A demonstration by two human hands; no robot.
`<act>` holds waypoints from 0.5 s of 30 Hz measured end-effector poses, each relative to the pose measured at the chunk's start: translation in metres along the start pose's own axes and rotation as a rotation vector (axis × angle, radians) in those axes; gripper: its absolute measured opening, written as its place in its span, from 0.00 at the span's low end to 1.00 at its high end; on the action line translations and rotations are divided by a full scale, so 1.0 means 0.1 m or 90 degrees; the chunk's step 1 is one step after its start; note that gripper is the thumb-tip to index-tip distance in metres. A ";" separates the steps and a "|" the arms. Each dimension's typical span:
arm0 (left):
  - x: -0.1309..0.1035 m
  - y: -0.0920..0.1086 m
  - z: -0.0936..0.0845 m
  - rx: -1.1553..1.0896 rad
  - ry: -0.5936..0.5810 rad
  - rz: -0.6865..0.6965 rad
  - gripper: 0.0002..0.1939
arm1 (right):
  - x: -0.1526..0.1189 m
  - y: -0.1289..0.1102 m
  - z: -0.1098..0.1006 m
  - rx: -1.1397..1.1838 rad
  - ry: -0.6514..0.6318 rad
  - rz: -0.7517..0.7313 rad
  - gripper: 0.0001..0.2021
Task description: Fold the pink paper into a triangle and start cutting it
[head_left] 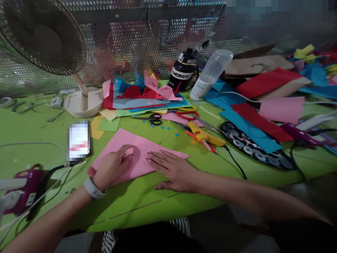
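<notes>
A green table is spread wide across the view and is backed by a perforated metal screen. At the far left a white fan is stood on its round base, and heaps of coloured paper are piled at the back and along the right side. A black bottle and a clear bottle are set behind the heaps. A pink sheet of paper is laid flat on the table directly in front of the person, near the front edge, with a phone just beside it on the left. The left hand is laid on the sheet's near left part, fingers loosely curled and apart, with nothing clamped in its grip; a white wristband is worn on that wrist. The right hand is pressed flat and open on the sheet's right part, fingers spread and pointed left, again with nothing gripped. A yellow glue gun, black scissors and red scissors are left beyond the sheet, apart from both hands. The sheet appears to be being flattened or creased; it would be done best with one palm kept still as an anchor, while the other is slid outward with even pressure so that the edges are kept aligned and no wrinkle is trapped.
</notes>
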State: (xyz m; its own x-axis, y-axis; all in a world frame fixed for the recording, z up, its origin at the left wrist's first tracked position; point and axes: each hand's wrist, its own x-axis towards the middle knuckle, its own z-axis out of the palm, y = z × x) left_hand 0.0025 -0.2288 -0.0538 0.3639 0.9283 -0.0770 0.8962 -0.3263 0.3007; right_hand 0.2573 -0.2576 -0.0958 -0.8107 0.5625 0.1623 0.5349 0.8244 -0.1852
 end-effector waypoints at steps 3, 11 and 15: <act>0.00 0.00 -0.01 -0.009 -0.005 -0.005 0.20 | -0.01 0.01 0.01 0.007 -0.003 0.010 0.40; -0.01 0.00 -0.01 -0.029 -0.012 -0.009 0.21 | -0.01 0.00 0.01 -0.010 0.014 -0.001 0.40; 0.00 0.00 -0.01 -0.030 -0.020 -0.020 0.21 | -0.01 0.00 0.01 -0.017 0.019 -0.003 0.39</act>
State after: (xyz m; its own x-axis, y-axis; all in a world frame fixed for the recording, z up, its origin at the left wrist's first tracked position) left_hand 0.0022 -0.2288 -0.0525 0.3446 0.9316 -0.1158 0.8945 -0.2884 0.3416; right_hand 0.2579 -0.2581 -0.0965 -0.8058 0.5603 0.1917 0.5381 0.8279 -0.1581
